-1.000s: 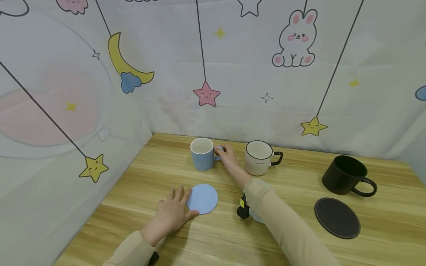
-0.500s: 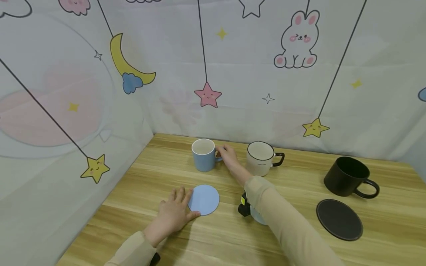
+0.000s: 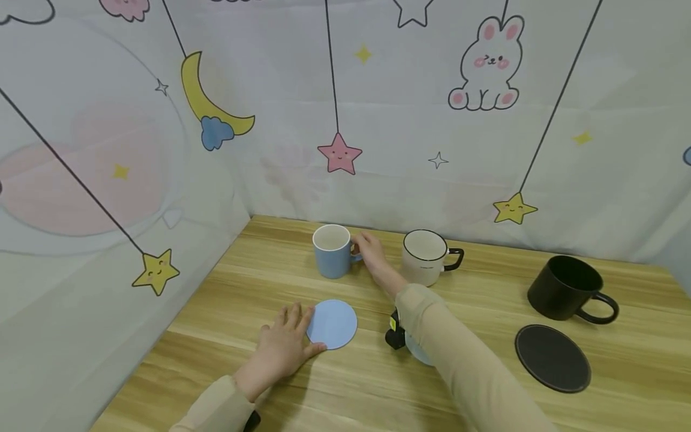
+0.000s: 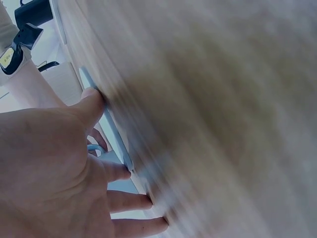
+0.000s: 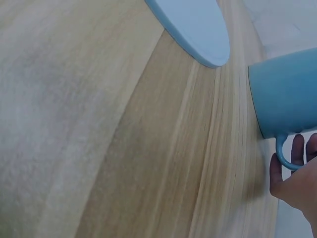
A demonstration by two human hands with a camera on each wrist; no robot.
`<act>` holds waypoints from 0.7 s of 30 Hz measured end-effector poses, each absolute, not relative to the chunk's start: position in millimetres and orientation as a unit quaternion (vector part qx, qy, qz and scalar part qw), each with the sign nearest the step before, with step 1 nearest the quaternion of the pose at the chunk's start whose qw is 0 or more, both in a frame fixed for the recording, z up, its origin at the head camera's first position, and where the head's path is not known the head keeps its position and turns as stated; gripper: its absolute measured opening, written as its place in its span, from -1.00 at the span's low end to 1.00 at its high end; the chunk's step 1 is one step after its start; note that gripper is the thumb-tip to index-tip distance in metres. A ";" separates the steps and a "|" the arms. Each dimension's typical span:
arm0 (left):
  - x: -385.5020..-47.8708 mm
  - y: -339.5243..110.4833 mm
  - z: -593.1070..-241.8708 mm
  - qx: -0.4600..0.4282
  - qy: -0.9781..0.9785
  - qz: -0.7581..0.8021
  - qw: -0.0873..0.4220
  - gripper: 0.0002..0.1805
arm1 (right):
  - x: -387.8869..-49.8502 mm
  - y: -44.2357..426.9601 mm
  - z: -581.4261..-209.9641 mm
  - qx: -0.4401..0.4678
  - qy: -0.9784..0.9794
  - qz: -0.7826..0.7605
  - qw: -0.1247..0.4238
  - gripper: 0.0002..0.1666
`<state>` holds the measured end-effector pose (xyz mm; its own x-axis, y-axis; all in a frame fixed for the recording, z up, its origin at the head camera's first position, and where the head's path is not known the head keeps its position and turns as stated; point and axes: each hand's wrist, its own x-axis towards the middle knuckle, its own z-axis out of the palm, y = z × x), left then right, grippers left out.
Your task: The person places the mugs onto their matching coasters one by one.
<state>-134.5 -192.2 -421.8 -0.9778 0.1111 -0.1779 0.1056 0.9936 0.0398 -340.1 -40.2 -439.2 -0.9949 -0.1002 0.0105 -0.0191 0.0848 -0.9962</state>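
Observation:
A blue mug (image 3: pixel 332 258) with a white inside stands near the table's back edge. My right hand (image 3: pixel 373 255) pinches its handle from the right; in the right wrist view, the thumb and fingers of that hand (image 5: pixel 299 186) are at the handle of the mug (image 5: pixel 287 96). Nearer the front lies a round light blue coaster (image 3: pixel 333 324). My left hand (image 3: pixel 283 345), fingers spread, rests at the coaster's left side. In the left wrist view the thumb and a finger of the left hand (image 4: pixel 54 168) touch the edge of the coaster (image 4: pixel 111 131).
A cream mug (image 3: pixel 422 267) with a black handle stands right of my right hand. Farther right are a black mug (image 3: pixel 561 291) and a black round coaster (image 3: pixel 553 358). Another pale coaster (image 3: pixel 418 351) is partly hidden under my right sleeve. A printed cloth (image 3: pixel 281 120) hangs behind the table.
The whole head view has shifted slightly, so things appear a little farther right. Neither hand nor the blue mug has visibly moved on the table.

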 end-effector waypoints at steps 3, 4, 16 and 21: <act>-134.3 -192.5 -422.3 0.054 0.994 0.015 0.089 -0.09 | -340.9 -41.1 -439.8 -0.035 0.722 -0.690 0.033 -0.73; -134.3 -192.4 -422.4 0.054 0.994 0.015 0.089 -0.09 | -341.1 -41.4 -440.3 -0.033 0.716 -0.696 0.034 -0.73; -134.5 -191.3 -423.7 0.047 0.995 0.011 0.091 -0.10 | -338.9 -40.2 -438.7 -0.025 0.695 -0.717 0.046 -0.62; -134.3 -191.6 -422.7 0.050 0.995 0.003 0.091 -0.10 | -338.8 -40.5 -439.2 -0.019 0.699 -0.714 0.045 -0.66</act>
